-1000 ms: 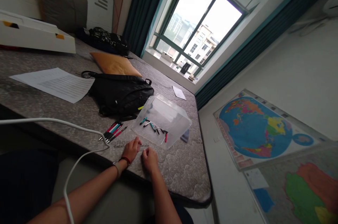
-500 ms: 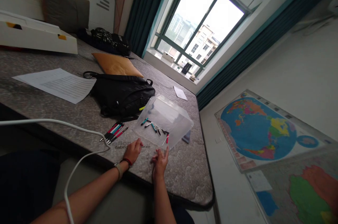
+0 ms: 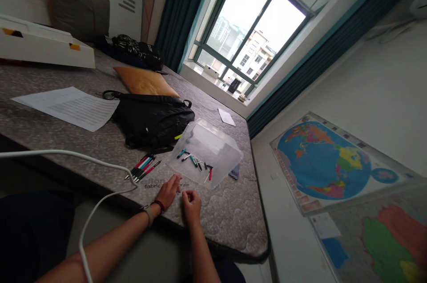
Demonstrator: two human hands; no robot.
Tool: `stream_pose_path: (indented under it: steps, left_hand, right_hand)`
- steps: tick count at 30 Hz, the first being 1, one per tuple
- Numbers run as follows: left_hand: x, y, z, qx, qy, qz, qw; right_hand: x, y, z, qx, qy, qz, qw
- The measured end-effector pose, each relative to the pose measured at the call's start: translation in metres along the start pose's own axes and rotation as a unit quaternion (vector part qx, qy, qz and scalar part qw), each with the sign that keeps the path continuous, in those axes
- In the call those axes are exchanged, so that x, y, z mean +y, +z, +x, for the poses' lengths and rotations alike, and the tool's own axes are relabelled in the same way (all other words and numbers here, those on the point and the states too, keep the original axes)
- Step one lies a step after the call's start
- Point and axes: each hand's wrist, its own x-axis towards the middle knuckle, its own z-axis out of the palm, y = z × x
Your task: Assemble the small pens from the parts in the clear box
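My left hand [image 3: 169, 192] rests on the mattress [image 3: 230, 220] with its fingers loosely stretched out, holding nothing. Close beside it on the right, my right hand [image 3: 192, 206] has its fingers curled in, and nothing shows in them. Beyond both hands a clear plastic box [image 3: 225, 149] lies with its opening towards me. Inside it are several small pen parts [image 3: 194, 161], black, teal and white, and a red one [image 3: 210, 174]. Left of the box, several pens [image 3: 142, 167] in red, black and teal lie together on the mattress, apart from my hands.
A black backpack [image 3: 153, 118] lies behind the pens, with an orange envelope [image 3: 147, 82] beyond it. Printed paper [image 3: 73, 107] lies to the left. A white cable [image 3: 100, 165] loops across the near left. The mattress edge runs close to a wall with maps [image 3: 327, 158].
My right hand has drawn back from the box's near edge, moving left and nearer to me. Its stretched index finger has curled in. My left hand stays in place.
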Motion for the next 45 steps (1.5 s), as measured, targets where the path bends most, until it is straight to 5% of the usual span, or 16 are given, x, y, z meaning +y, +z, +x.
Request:
stream_pose_path:
  steps: [5,9,13,27,35,37,41,45]
  left_hand:
    - [-0.003,-0.005,0.012,-0.012,-0.114,-0.162,0.98]
    - [-0.005,-0.017,0.023,0.031,-0.218,-0.367,0.904]
    - [-0.003,-0.027,0.022,0.028,-0.229,-0.482,0.845]
    - [0.0,-0.033,0.021,-0.004,-0.234,-0.46,0.856]
    - [0.005,-0.039,0.018,-0.056,-0.252,-0.479,0.839]
    - [0.005,-0.039,0.019,-0.061,-0.257,-0.48,0.836]
    - [0.002,-0.04,0.02,-0.068,-0.261,-0.48,0.835]
    - [-0.006,-0.039,0.021,-0.076,-0.258,-0.467,0.842]
  right_hand:
    - [-0.004,-0.001,0.0,0.007,-0.006,-0.046,0.999]
    - [-0.01,0.0,-0.001,0.021,-0.013,-0.074,0.997]
    - [-0.013,0.0,-0.004,0.013,-0.013,-0.092,0.996]
    - [-0.065,0.051,0.03,-0.209,-0.069,-0.134,0.966]
    - [-0.058,0.029,0.029,-0.22,-0.134,-0.079,0.963]
    - [-0.054,0.013,0.035,-0.166,-0.107,-0.041,0.979]
    - [-0.028,-0.02,0.033,0.095,0.013,0.001,0.995]
    - [0.004,-0.034,0.006,0.052,-0.046,-0.159,0.985]
